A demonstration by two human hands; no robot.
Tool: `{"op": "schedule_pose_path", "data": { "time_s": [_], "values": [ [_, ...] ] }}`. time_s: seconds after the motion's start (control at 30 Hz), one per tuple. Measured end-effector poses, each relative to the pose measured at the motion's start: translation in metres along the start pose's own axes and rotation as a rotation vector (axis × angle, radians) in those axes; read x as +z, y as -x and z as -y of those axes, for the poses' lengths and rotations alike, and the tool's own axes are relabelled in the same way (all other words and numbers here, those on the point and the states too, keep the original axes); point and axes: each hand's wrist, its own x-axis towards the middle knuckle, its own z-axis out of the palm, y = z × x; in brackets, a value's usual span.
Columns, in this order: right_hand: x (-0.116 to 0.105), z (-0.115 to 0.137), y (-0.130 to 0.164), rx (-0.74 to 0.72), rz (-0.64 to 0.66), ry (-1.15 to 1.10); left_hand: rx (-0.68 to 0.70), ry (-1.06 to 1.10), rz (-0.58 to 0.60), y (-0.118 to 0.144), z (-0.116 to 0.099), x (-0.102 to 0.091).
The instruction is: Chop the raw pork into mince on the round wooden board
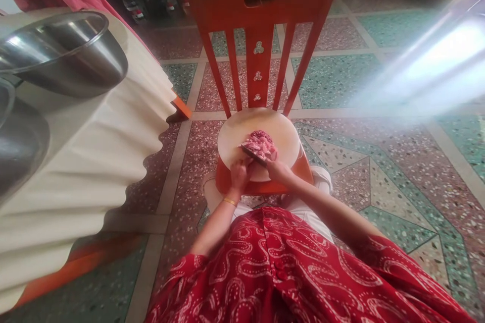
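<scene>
a round cutting board is set on the seat of a red wooden chair, over a speckled tiled floor. steel bowls are seen on a cloth-covered table at the left. pink meat is heaped mid-board. a knife is gripped by the right hand; whether the left hand is closed cannot be told.

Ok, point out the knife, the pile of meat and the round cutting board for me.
knife (250,153), head view, on the blade.
pile of meat (260,144), head view, middle of the pink heap.
round cutting board (237,131), head view, bare pale surface left of the meat.
</scene>
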Motion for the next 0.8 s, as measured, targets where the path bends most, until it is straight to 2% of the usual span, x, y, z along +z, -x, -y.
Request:
{"op": "schedule_pose_path", "data": {
  "time_s": [0.1, 0.17, 0.37, 0.53, 0.67, 0.8],
  "values": [
    [-0.002, 0.007, 0.006, -0.014, -0.072, -0.014, 0.072, 0.153, -0.041, 0.003, 0.006, 0.003],
    [-0.004, 0.009, 0.009, 0.003, -0.067, -0.01, 0.114, 0.214, -0.028, 0.001, 0.009, 0.008],
    [-0.005, 0.012, 0.01, 0.016, -0.01, 0.031, 0.149, 0.156, 0.004, -0.002, 0.012, 0.023],
    [0.004, 0.022, -0.011, 0.001, 0.025, 0.031, 0.139, 0.189, -0.018, 0.001, 0.015, 0.023],
    [0.01, 0.034, -0.037, -0.038, 0.0, 0.047, 0.127, 0.181, 0.019, 0.0, 0.013, 0.023],
    [0.013, 0.023, -0.032, -0.081, -0.05, 0.033, 0.101, 0.19, 0.022, 0.0, 0.012, 0.022]
  ]
}}
